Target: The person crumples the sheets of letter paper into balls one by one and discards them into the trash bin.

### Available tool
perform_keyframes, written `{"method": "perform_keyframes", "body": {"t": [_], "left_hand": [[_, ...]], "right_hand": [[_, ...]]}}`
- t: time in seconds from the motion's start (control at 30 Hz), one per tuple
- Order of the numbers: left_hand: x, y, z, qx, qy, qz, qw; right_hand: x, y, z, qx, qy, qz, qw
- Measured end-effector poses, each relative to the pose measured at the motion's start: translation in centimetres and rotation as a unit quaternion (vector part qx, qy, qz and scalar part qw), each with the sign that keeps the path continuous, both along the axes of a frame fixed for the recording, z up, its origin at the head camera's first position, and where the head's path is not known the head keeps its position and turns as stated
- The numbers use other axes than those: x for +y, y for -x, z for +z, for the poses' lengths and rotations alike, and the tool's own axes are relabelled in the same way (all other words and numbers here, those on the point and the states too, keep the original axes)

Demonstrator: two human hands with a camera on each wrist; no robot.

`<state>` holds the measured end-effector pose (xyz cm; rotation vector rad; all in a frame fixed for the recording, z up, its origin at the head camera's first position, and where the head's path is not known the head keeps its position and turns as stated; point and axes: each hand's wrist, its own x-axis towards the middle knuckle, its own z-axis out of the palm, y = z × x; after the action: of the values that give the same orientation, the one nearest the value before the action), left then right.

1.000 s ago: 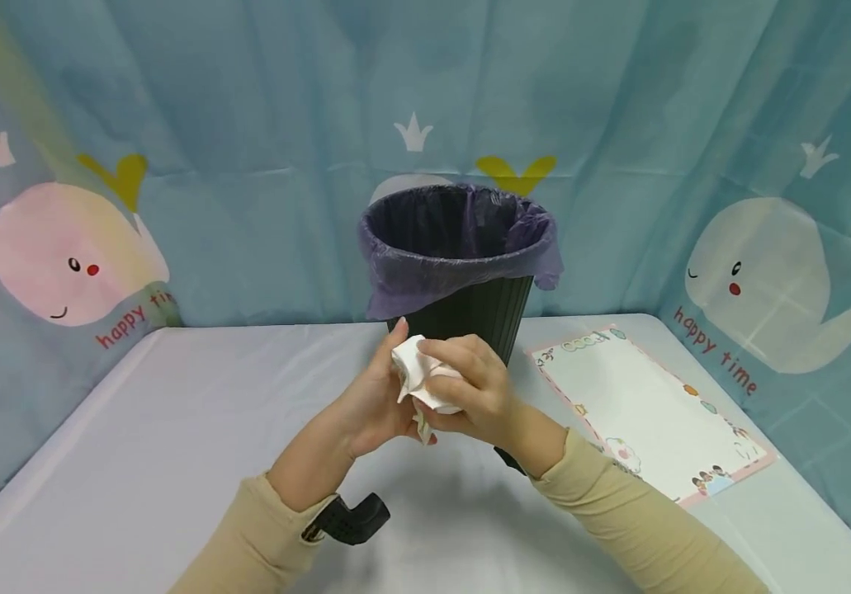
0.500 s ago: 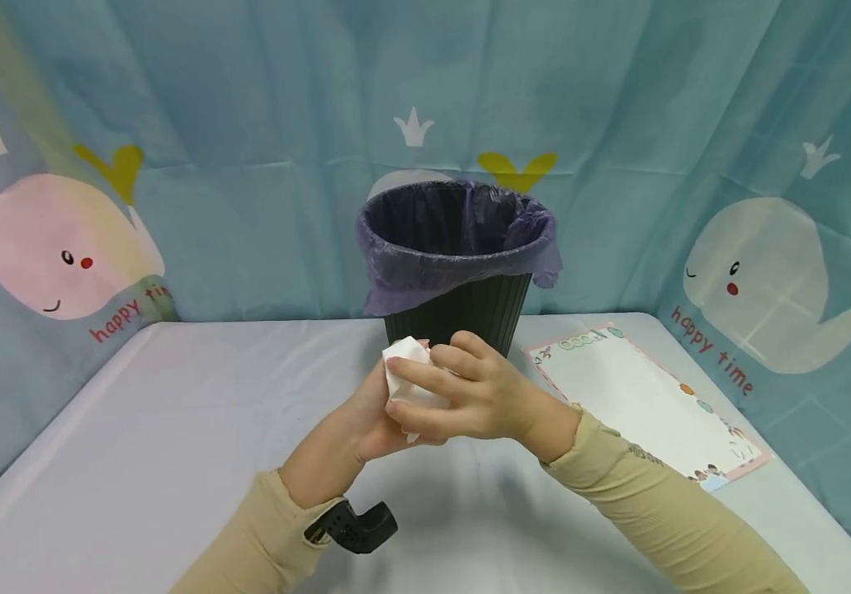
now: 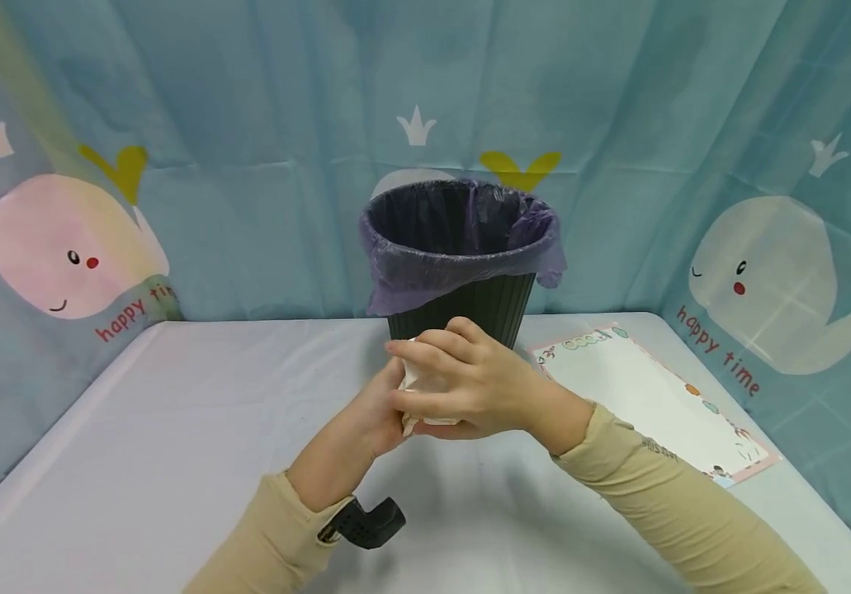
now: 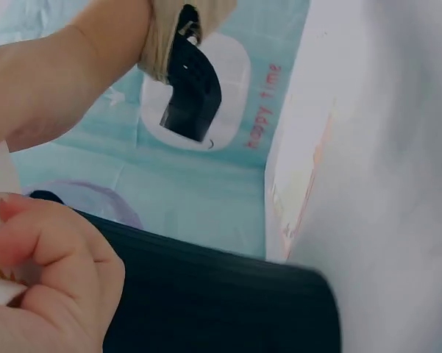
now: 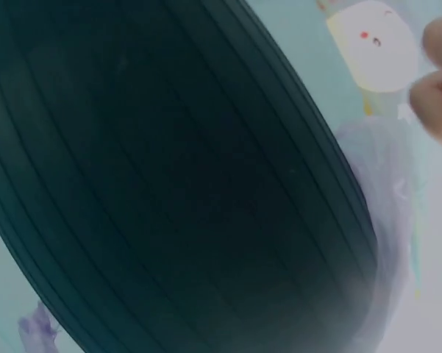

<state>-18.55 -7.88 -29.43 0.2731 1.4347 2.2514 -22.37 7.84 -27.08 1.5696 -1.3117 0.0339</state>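
Note:
Between both hands, in front of the bin, is a crumpled white tissue. My left hand holds it from below and the left; in the left wrist view the fingers of that hand curl round it, with a yellowish patch showing beside the white. My right hand wraps over the tissue from the right, its fingers bent across the front and hiding most of it. Only blurred fingertips appear at the edge of the right wrist view.
A dark ribbed bin lined with a purple bag stands behind the hands. A white board with a pink patterned border lies to the right on the white table. A blue curtain surrounds the table.
My right hand has closed further over the tissue, which is now more compact and more hidden. Both hands stay in about the same place before the bin.

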Motion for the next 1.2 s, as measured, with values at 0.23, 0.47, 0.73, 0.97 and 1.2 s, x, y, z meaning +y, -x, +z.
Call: {"method": "perform_keyframes", "body": {"t": [0.23, 0.47, 0.73, 0.97, 1.2], "left_hand": [[0.2, -0.4, 0.2, -0.002, 0.053, 0.057, 0.9970], [1.2, -0.9, 0.4, -0.018, -0.050, 0.075, 0.9958], [2.8, -1.1, 1.6, -0.002, -0.096, 0.302, 0.9483], [4.4, -0.3, 1.2, 0.177, -0.064, 0.444, 0.8760], [4.6, 0.8, -0.4, 0.328, -0.007, 0.478, 0.8146]], "right_hand": [[0.2, -0.3, -0.1, 0.004, 0.002, 0.004, 1.0000], [-0.1, -0.8, -0.1, -0.019, 0.015, 0.014, 0.9996], [-1.3, 0.2, -1.1, -0.009, 0.156, 0.040, 0.9869], [-2.6, 0.2, -3.0, -0.098, 0.303, 0.097, 0.9429], [-2.8, 0.8, -4.5, -0.135, 0.341, 0.105, 0.9246]]}}
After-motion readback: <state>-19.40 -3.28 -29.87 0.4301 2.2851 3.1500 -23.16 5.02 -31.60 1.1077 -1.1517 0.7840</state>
